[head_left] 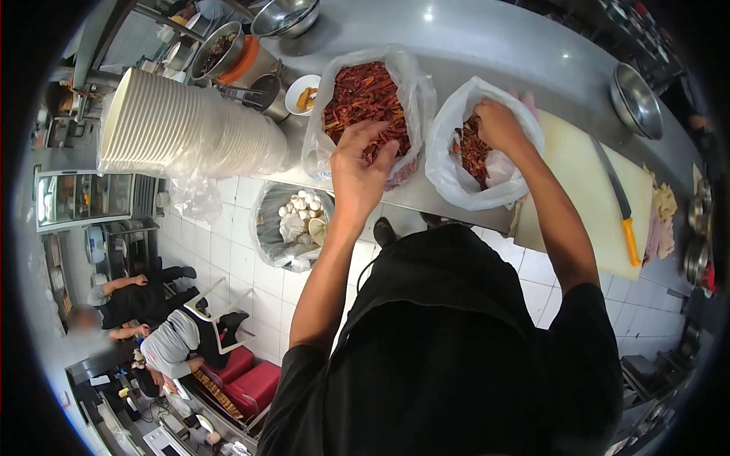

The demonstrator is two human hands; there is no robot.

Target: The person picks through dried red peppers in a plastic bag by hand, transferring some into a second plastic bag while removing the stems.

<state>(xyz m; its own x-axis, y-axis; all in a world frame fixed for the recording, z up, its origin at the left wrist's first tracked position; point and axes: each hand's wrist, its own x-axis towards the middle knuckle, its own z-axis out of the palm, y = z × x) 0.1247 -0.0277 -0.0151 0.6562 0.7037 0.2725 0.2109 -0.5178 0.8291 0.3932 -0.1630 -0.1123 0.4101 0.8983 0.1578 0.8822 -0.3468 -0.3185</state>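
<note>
A clear plastic bag [418, 83] full of dried red chillies [357, 95] stands on the steel counter. My left hand [363, 171] is over these chillies, thumb and fingers apart and slightly curved, with chillies showing in the gap. To the right, a white plastic bag [449, 186] holds darker chilli pieces [473, 156]. My right hand [496, 125] reaches into this bag, its fingers bent and bunched at the chilli pieces. What those fingertips hold, if anything, is hidden.
A knife [614, 182] lies on a cutting board [570, 167] at right. Stacked white tubs [160, 125] and a small bowl [303, 95] are at left. Below stands a lined bin [266, 232]. Metal bowls [637, 99] sit farther off. Two people are at lower left.
</note>
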